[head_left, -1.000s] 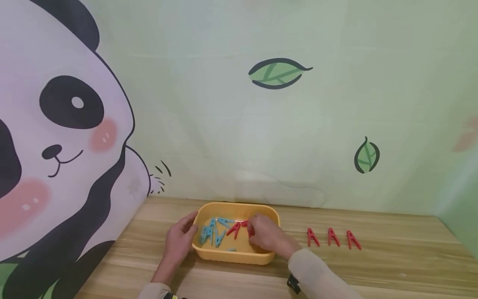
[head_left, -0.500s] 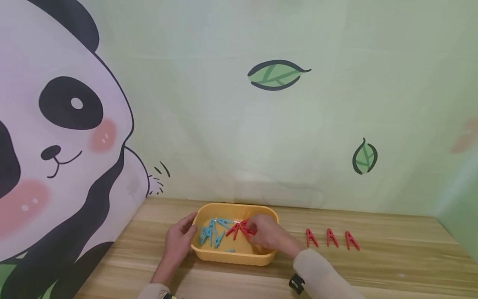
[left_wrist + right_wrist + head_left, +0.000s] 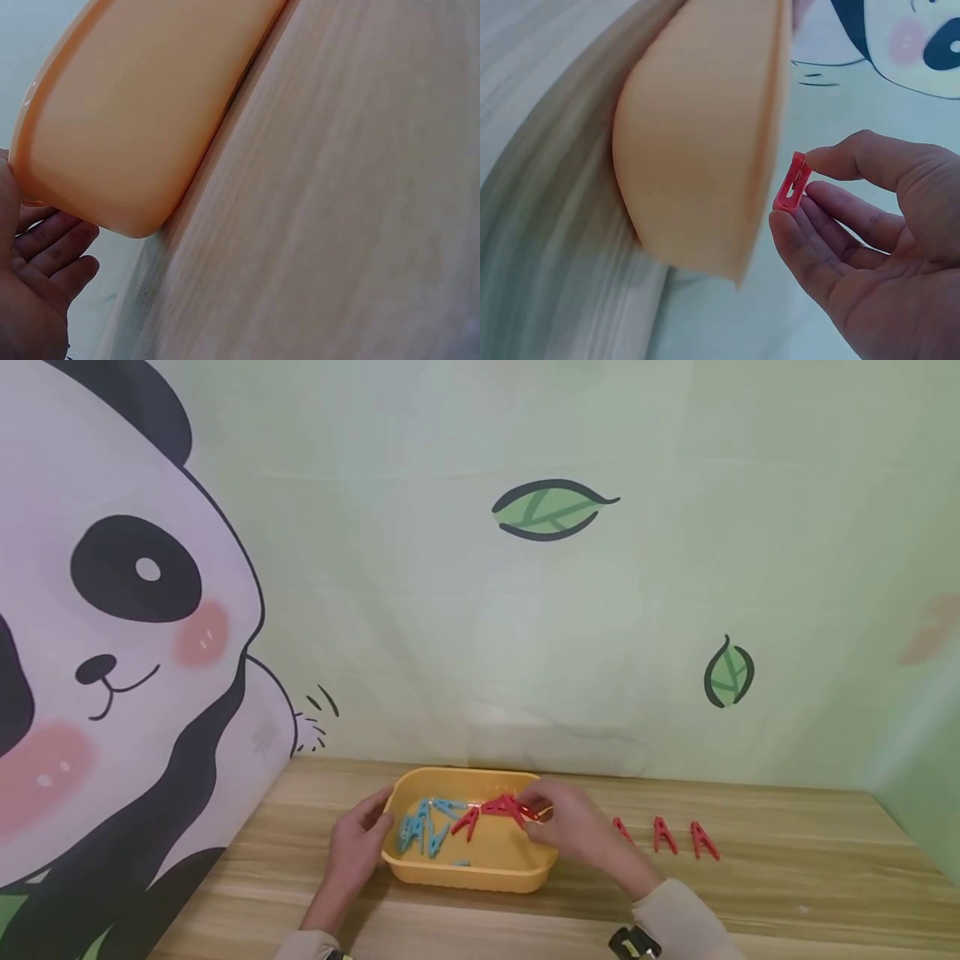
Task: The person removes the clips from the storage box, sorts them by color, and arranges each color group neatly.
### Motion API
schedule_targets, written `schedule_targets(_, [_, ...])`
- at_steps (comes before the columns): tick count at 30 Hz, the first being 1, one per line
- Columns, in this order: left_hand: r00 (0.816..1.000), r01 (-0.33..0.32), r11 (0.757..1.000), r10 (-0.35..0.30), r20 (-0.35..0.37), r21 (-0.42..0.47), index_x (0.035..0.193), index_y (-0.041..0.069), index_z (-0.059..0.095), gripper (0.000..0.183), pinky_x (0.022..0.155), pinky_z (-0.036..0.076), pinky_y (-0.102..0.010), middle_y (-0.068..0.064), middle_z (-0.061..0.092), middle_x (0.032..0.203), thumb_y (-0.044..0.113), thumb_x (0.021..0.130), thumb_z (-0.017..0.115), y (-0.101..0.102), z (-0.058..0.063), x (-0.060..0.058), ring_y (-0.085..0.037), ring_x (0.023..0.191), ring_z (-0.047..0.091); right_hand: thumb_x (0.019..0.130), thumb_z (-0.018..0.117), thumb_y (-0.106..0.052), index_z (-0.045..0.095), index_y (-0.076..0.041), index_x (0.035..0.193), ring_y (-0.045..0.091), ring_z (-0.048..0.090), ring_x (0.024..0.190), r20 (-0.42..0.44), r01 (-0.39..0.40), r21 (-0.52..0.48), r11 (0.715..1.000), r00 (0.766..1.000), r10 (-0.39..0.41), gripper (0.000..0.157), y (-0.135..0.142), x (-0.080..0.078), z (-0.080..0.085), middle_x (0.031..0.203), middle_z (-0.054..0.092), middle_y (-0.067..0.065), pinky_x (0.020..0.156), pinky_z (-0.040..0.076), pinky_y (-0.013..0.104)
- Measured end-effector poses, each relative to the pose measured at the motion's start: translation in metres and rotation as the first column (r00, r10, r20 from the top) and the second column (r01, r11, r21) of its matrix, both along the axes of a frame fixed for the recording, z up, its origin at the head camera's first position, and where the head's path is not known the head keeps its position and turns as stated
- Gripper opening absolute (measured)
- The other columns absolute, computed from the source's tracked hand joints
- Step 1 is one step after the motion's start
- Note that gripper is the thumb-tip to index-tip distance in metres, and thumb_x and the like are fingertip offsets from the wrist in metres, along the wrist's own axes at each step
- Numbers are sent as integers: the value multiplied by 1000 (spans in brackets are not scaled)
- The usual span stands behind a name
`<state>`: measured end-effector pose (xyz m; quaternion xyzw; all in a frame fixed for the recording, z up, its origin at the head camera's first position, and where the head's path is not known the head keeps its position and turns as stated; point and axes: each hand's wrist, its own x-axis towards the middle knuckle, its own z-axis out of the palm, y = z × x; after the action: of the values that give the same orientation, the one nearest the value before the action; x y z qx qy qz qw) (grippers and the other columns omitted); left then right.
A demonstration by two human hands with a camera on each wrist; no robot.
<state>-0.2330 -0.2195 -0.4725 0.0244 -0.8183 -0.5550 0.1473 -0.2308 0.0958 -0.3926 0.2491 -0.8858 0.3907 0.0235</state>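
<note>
In the head view, my left hand [image 3: 356, 839] holds the left end of a yellow plastic basin [image 3: 465, 878]. Its curled fingers [image 3: 64, 251] lie against the basin's outer wall in the left wrist view. My right hand [image 3: 573, 827] is over the basin's right end, pinching a red clothespin [image 3: 792, 184] between thumb and fingertip, above the rim. Inside the basin, several blue clothespins [image 3: 415, 831] lie at the left. A red clothespin [image 3: 467, 823] lies near the middle, with more red beside it, partly overlapped near my right fingertips.
Right of the basin, red clothespins stand in a row on the wooden table [image 3: 795, 860]: one partly hidden by my right hand, then a middle one [image 3: 663, 835] and a right one [image 3: 703, 840]. A green wall [image 3: 420, 610] with a panda picture rises behind.
My right hand has risen from inside the basin and shifted right, carrying a red clothespin. My left hand has stayed at the basin's left end.
</note>
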Motion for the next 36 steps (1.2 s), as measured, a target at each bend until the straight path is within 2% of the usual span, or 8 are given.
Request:
schedule_targets(10, [1000, -9, 1000, 9, -21, -18, 144, -4, 62, 41, 112, 48, -50, -22, 64, 143, 3, 103, 62, -1, -1, 1, -37, 132, 61, 87, 81, 4, 75, 1, 114, 25, 72, 98, 13, 161, -107, 981, 987, -160, 28, 35, 13, 4, 106, 71, 8, 86, 65, 40])
schedule_targets(14, [1000, -9, 1000, 9, -17, -13, 144, -5, 62, 41, 113, 48, -50, -22, 64, 143, 3, 104, 62, -1, 0, 1, -37, 133, 60, 86, 82, 3, 75, 0, 117, 24, 71, 99, 20, 217, -81, 973, 976, -216, 32, 50, 18, -1, 109, 72, 7, 86, 64, 39])
schedule_targets(20, [1000, -5, 1000, 5, -19, -11, 144, -4, 62, 41, 113, 48, -49, -21, 63, 144, 3, 104, 62, -1, 1, 2, -37, 134, 60, 84, 82, 6, 73, 2, 111, 24, 71, 94, -45, 229, -44, 972, 972, -231, 30, 74, 23, -13, 105, 72, 8, 81, 64, 37])
schedule_targets(25, [1000, -8, 1000, 8, -22, -14, 144, -5, 62, 41, 112, 49, -48, -21, 64, 143, 3, 103, 62, 0, -1, 1, -36, 132, 61, 85, 82, 5, 73, 3, 109, 23, 70, 91, -11, 258, -21, 966, 966, -258, 26, 88, 29, -19, 103, 70, 8, 80, 64, 39])
schedule_targets(30, [1000, -10, 1000, 9, -25, -12, 143, -5, 62, 41, 111, 49, -48, -21, 64, 143, 2, 103, 62, 0, -1, 1, -36, 132, 61, 85, 86, -1, 75, 1, 108, 21, 70, 90, 4, 303, 71, 950, 953, -304, 25, 99, 33, -25, 101, 70, 6, 78, 64, 38])
schedule_targets(36, [1000, -4, 1000, 4, -26, 1, 144, -5, 62, 41, 112, 48, -46, -21, 63, 144, 3, 104, 62, 0, -1, 1, -36, 134, 60, 84, 86, 0, 77, -1, 105, 17, 69, 86, 1, 275, 117, 954, 961, -277, 23, 111, 40, -35, 97, 72, 2, 74, 63, 32])
